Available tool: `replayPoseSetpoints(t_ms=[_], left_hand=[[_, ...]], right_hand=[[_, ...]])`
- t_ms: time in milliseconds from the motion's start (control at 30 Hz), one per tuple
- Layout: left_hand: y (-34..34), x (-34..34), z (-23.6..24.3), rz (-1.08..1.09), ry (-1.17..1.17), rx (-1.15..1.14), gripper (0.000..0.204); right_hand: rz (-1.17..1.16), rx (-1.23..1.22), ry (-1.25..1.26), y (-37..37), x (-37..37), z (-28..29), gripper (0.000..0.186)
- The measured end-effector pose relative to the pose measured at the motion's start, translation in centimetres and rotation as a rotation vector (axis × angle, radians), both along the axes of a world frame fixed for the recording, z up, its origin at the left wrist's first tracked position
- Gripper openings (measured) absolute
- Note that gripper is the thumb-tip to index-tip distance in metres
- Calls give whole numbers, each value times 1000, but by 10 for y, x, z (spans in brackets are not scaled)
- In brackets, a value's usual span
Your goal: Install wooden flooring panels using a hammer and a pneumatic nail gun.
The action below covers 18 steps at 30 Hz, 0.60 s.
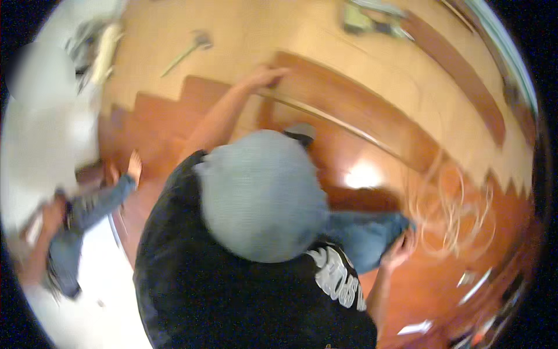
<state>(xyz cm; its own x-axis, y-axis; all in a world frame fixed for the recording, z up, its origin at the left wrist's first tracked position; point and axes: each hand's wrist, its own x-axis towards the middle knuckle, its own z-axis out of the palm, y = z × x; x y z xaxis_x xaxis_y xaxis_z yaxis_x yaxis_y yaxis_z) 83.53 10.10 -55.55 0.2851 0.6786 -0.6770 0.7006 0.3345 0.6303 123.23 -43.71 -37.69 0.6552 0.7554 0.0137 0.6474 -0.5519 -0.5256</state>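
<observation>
Neither of my hands shows in the head view. Close below, a person in a grey cap (264,195) and black shirt (226,296) crouches on the reddish-brown plank floor (168,119). That person's left hand (267,77) is at the near end of a long wooden floorboard (354,99), apparently touching it. Their right hand (400,250) rests by a bent knee in blue jeans (366,232). A narrow gap or strip runs along the floorboard's near side. Motion blurs the fingers.
A hammer (202,39) lies on tan underlay (250,26). Another board (459,67) curves away at upper right. Loose pale cord (450,218) lies at right. At left, a second person's jeans-clad leg (104,206) reaches onto the boards; pale floor (110,291) lies below.
</observation>
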Motion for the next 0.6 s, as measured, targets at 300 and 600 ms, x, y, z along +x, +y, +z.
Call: replayPoseSetpoints(t_ms=[300,600], left_hand=[[37,-75,44,456,-330,105,40],[41,-166,77,1177,-1142,85,47]], right_hand=[[232,-401,-325,7,22,-22,31],[194,-161,187,205,-4,-82,46]])
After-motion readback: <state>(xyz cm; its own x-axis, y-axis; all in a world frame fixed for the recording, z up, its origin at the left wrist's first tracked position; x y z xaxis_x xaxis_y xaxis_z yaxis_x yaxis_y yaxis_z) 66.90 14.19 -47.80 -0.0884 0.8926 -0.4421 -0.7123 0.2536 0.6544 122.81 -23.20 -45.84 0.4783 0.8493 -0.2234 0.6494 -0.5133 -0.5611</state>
